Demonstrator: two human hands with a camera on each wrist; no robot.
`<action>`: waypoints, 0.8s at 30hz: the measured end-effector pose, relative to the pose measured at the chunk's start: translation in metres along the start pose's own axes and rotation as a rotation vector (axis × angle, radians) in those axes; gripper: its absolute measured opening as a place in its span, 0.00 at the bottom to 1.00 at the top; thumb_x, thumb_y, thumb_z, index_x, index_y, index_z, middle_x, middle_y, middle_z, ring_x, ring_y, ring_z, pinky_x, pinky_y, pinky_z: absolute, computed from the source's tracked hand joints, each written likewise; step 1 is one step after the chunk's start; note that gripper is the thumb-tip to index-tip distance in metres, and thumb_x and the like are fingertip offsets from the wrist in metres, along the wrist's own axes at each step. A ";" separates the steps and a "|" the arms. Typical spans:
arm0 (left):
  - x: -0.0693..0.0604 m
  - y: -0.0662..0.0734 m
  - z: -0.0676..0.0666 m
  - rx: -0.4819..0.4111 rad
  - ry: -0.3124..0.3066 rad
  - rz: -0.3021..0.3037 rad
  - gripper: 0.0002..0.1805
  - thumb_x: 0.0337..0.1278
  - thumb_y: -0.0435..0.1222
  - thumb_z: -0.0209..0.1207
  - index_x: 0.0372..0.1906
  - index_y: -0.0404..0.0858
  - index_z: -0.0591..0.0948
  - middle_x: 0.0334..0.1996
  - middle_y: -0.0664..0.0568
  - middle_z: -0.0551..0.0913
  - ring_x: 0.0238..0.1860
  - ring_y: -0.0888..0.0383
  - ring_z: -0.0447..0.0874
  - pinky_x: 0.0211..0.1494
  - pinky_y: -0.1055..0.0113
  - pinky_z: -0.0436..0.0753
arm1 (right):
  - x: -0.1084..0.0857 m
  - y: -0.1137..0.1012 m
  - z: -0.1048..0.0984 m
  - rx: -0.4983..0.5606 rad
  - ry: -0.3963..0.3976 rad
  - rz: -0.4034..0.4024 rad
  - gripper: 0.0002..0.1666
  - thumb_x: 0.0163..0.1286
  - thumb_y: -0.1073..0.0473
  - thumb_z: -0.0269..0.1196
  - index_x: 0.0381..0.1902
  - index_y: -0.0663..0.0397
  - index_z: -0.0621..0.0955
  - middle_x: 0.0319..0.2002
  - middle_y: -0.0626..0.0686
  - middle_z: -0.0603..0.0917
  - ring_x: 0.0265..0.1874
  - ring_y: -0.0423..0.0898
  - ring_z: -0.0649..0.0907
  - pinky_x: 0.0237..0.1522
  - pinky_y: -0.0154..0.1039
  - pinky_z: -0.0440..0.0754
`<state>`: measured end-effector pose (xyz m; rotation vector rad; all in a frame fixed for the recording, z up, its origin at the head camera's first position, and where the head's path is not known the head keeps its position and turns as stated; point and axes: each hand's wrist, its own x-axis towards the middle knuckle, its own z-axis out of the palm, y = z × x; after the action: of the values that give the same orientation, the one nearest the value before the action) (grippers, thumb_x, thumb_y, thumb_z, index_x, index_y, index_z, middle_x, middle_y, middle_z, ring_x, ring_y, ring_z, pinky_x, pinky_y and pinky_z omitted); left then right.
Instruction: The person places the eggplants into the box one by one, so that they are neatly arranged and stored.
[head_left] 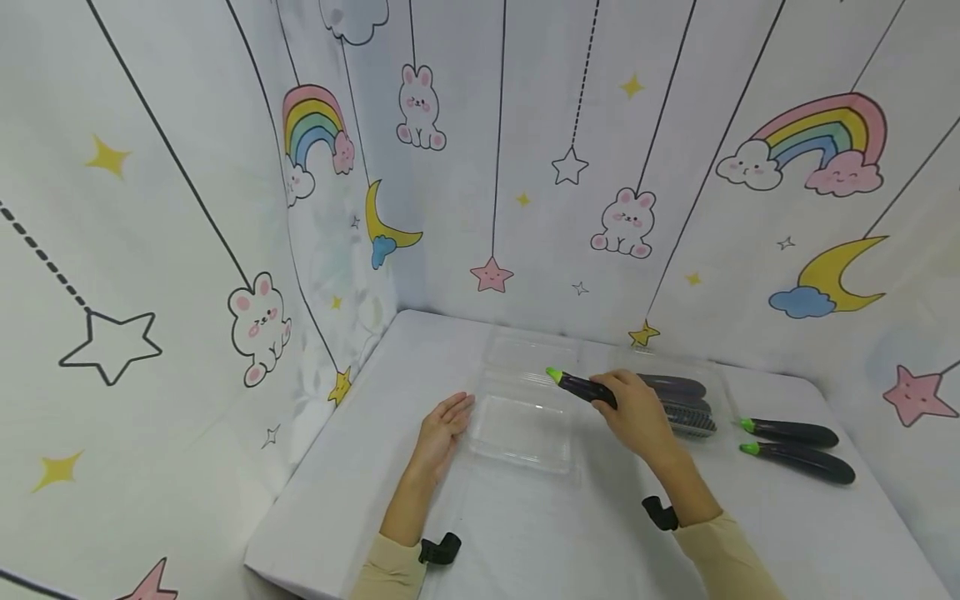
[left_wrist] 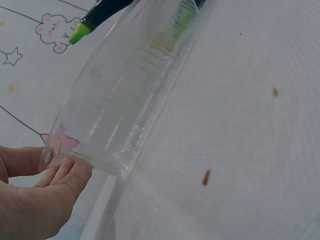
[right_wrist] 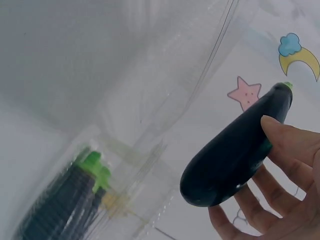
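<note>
A dark purple eggplant (head_left: 581, 387) with a bright green stem end is gripped by my right hand (head_left: 637, 417), raised over the table. In the right wrist view the thumb and fingers go round the eggplant (right_wrist: 235, 147). Below and left of it lies an open clear plastic clamshell box (head_left: 521, 433), with its other half (head_left: 532, 354) spread behind. My left hand (head_left: 442, 429) is at the box's left side. In the left wrist view, its thumb and fingers pinch a corner of the clear box (left_wrist: 115, 100).
To the right, a second clear plastic box (head_left: 723, 392) holds dark eggplants (head_left: 678, 387), partly behind my right hand. Two loose eggplants (head_left: 795, 432) lie farther right on the white-covered table (head_left: 345, 475). A patterned cloth wall (head_left: 450, 208) closes off the back and left.
</note>
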<state>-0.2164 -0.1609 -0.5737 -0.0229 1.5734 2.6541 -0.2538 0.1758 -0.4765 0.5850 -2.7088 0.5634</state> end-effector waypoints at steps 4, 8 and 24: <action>0.000 -0.001 0.000 -0.008 -0.009 0.008 0.30 0.75 0.19 0.45 0.78 0.26 0.59 0.77 0.32 0.63 0.80 0.42 0.58 0.83 0.52 0.59 | 0.004 -0.003 0.007 0.010 -0.024 0.000 0.25 0.67 0.61 0.74 0.61 0.55 0.84 0.56 0.60 0.84 0.48 0.59 0.86 0.45 0.57 0.87; 0.001 -0.001 -0.001 -0.006 -0.010 0.009 0.30 0.75 0.19 0.45 0.78 0.26 0.59 0.77 0.33 0.63 0.80 0.42 0.58 0.83 0.52 0.59 | 0.008 -0.004 0.016 0.009 -0.038 -0.006 0.24 0.67 0.60 0.74 0.61 0.55 0.85 0.56 0.60 0.84 0.49 0.59 0.86 0.46 0.56 0.87; 0.001 0.000 0.001 0.010 0.001 0.008 0.30 0.75 0.19 0.46 0.78 0.25 0.58 0.77 0.32 0.64 0.80 0.42 0.59 0.82 0.53 0.62 | 0.021 -0.020 0.036 0.036 -0.072 -0.034 0.24 0.66 0.61 0.75 0.59 0.56 0.85 0.53 0.59 0.86 0.51 0.60 0.85 0.49 0.57 0.86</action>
<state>-0.2172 -0.1599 -0.5736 -0.0170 1.5907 2.6524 -0.2711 0.1368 -0.4942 0.6721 -2.7551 0.5947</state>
